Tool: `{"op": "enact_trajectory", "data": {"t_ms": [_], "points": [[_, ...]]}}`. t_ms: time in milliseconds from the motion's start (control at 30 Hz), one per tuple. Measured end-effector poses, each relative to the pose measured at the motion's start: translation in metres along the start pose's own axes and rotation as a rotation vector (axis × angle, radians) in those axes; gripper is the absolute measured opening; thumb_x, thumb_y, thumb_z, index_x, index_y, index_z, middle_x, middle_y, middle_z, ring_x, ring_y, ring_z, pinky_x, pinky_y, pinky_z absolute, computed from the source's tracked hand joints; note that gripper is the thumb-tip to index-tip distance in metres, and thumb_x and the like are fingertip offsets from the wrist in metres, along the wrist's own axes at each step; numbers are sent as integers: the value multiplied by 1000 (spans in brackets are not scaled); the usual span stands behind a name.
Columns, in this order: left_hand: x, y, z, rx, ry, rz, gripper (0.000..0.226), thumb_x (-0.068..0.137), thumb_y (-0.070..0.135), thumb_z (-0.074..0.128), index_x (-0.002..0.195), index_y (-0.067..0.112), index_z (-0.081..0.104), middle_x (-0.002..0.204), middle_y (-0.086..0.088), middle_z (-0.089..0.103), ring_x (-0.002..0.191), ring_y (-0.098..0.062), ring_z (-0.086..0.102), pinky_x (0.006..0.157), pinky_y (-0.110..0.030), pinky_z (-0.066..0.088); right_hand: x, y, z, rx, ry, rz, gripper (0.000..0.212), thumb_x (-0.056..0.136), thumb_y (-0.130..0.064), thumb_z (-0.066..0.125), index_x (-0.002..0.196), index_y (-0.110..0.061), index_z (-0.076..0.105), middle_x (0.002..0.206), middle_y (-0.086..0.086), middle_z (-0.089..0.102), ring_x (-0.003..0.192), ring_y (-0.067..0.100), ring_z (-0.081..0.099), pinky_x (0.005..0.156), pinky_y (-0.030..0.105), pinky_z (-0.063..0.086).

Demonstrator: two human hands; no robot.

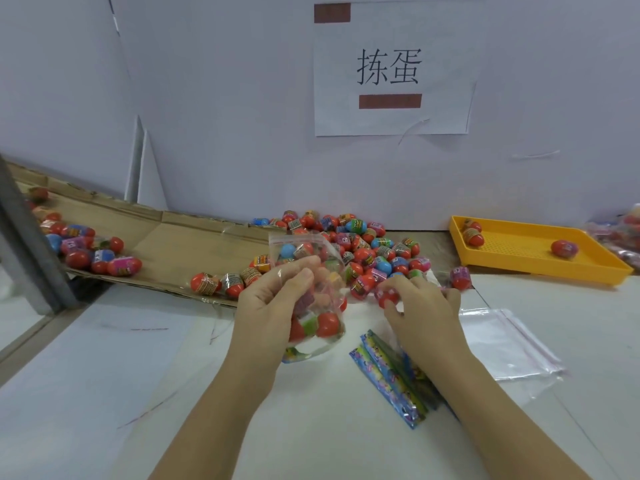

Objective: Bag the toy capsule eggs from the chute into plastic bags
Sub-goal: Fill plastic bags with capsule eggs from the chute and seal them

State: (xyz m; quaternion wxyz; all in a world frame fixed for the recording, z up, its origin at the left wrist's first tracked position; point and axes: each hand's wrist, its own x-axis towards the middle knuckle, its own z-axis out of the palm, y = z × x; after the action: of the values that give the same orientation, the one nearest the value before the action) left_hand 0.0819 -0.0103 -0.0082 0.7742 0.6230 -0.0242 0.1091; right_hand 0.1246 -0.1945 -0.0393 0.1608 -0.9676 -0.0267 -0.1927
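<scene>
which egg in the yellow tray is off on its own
The red capsule egg towards the right of the yellow plastic tray; the other two eggs sit together in its far left corner.

A white paper sign (394,69) is stuck on the white partition wall (225,98) behind the table (86,410). It carries two large black Chinese characters, a brown block (332,13) at its top left corner and a brown bar (390,101) under the characters. A perforated yellow plastic tray (530,245) sits at the table's back right, near the wall. Several long, narrow printed packets (388,379) with blue edges lie overlapping on a slant near the table's middle. A grey metal post (24,237) leans at the left edge.
</scene>
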Motion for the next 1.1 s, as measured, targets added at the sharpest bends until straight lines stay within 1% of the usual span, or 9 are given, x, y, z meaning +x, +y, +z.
{"op": "enact_trajectory", "data": {"t_ms": [100, 167, 300, 400, 467, 600, 700, 900, 1100], "points": [[1, -2, -1, 21, -34, -35, 35, 67, 38, 66, 101, 31, 74, 97, 8, 76, 91, -6, 72, 79, -28, 56, -1, -8, -10, 295, 240, -100, 16, 92, -15, 58, 105, -22, 64, 94, -8, 58, 87, 14, 56, 85, 35, 35], [1, -4, 0, 47, -45, -44, 42, 67, 40, 66, 108, 32, 70, 99, 9, 76, 93, -6, 71, 83, -30, 55, -5, -14, -15, 337, 224, -188, 18, 91, -11, 58, 105, -19, 66, 93, -8, 57, 85, 14, 56, 80, 30, 45], [3, -8, -2, 75, -66, -47, 49, 66, 43, 67, 113, 31, 68, 102, 8, 75, 94, -7, 71, 76, -23, 56, -9, -18, -17, 355, 159, -219, 19, 93, -10, 58, 107, -14, 69, 99, -1, 60, 86, 11, 54, 75, 10, 40], [3, -10, -2, 136, -90, -15, 56, 66, 43, 70, 120, 29, 66, 105, 8, 74, 97, -7, 70, 80, -25, 56, -9, -22, -33, 535, 452, -180, 20, 90, -6, 62, 107, -15, 69, 97, 2, 63, 85, 9, 56, 78, 8, 43], [2, -12, -1, 190, -116, 18, 48, 74, 36, 71, 121, 28, 64, 100, 13, 74, 91, 0, 69, 73, -19, 55, -11, -24, -44, 721, 579, -181, 21, 92, -10, 61, 106, -25, 66, 95, -2, 65, 87, 11, 61, 78, 18, 48], [-4, -12, 4, 256, -228, 77, 37, 76, 38, 68, 112, 35, 63, 80, 11, 69, 53, 3, 55, 48, -9, 42, -21, -35, -58, 1041, 477, -318, 23, 91, -14, 59, 105, -32, 63, 98, 1, 69, 91, 15, 67, 80, 22, 50], [-5, -12, 4, 251, -287, 103, 46, 79, 35, 69, 123, 25, 63, 79, -8, 63, 52, 0, 51, 48, -10, 41, -23, -41, -59, 876, 377, -405, 23, 89, -12, 61, 104, -29, 65, 97, -4, 68, 93, 10, 64, 80, 20, 49], [-8, -5, 6, 203, -340, 122, 27, 79, 30, 67, 98, 50, 71, 80, -9, 70, 60, -3, 63, 48, -12, 46, -23, -36, -50, 457, 255, -417, 16, 88, -16, 65, 100, -24, 73, 90, -16, 68, 87, 12, 54, 79, 19, 39], [-10, -1, 6, 122, -319, 54, 24, 83, 22, 61, 98, 34, 76, 89, 2, 77, 81, -11, 73, 65, -19, 57, -26, -34, -60, 396, 150, -402, 26, 93, -37, 48, 90, -31, 73, 75, -26, 58, 88, 12, 47, 81, 4, 25]]}}
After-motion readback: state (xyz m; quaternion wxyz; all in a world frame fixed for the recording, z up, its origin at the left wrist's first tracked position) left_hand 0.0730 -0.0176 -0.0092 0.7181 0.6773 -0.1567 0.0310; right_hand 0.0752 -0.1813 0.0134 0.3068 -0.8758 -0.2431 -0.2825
